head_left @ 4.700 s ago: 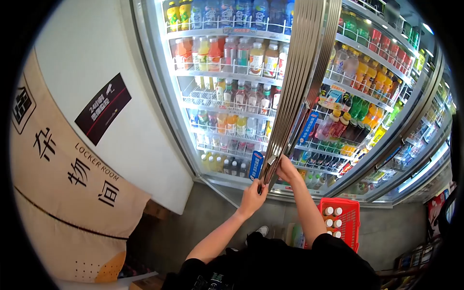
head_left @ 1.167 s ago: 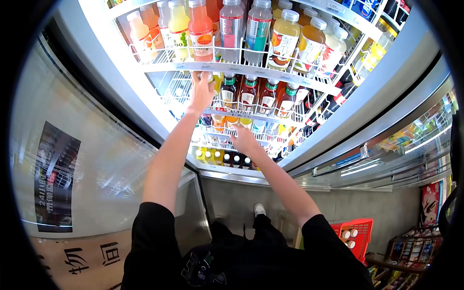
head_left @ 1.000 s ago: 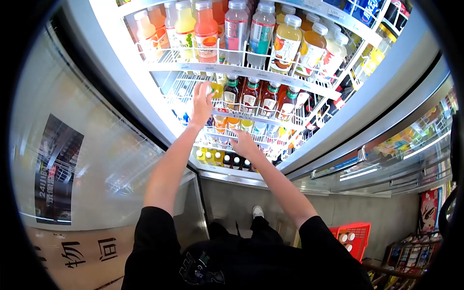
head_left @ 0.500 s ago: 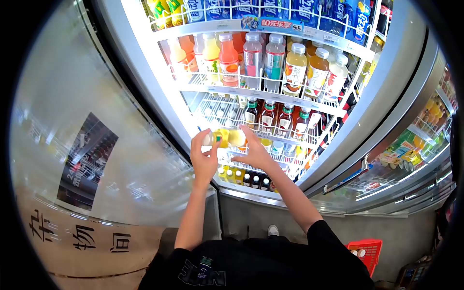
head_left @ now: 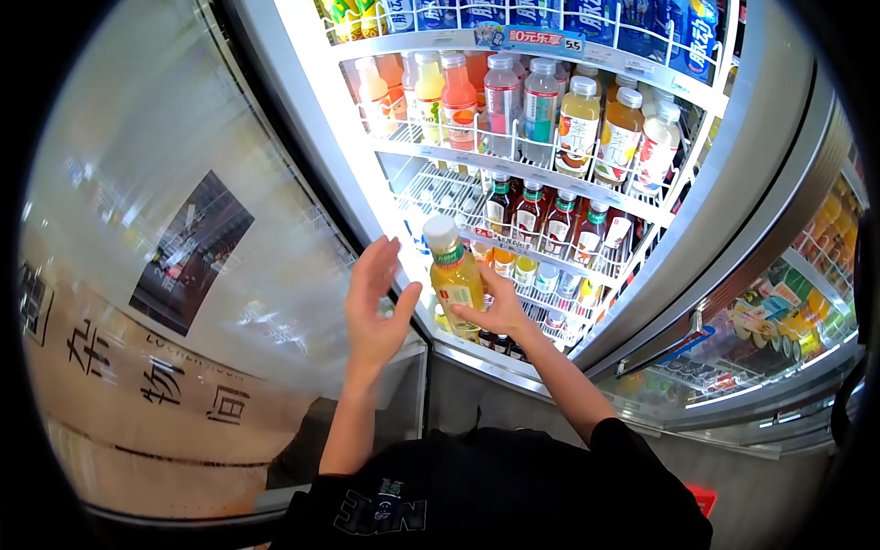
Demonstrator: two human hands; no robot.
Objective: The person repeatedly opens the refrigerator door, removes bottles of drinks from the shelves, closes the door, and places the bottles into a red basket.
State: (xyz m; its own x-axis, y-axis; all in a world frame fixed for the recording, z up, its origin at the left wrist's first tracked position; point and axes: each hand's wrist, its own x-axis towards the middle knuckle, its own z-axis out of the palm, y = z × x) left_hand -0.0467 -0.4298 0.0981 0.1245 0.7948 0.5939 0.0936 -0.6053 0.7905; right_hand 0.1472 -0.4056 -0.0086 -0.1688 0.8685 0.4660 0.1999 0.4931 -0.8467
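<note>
In front of the open fridge, my right hand (head_left: 500, 307) is wrapped round the lower part of a yellow juice bottle (head_left: 456, 282). The bottle has a white cap and a green neck band, and it stands nearly upright with its cap up. Just left of it is my left hand (head_left: 378, 298), held apart from the bottle with its fingers spread and the thumb out. Behind the bottle, a wire shelf (head_left: 426, 190) carries dark red bottles (head_left: 529, 218) with green neck bands.
Above are shelves of pink and yellow drinks (head_left: 458, 101) and blue bottles (head_left: 587, 18). An open glass door (head_left: 101, 266) swings out at left. Another fridge door with a handle (head_left: 660, 344) is at right. Part of a red basket (head_left: 702, 500) shows on the floor.
The bottle has gone from lying sideways between both hands to upright in my right hand. My left hand has let go of it. The view has shifted slightly.
</note>
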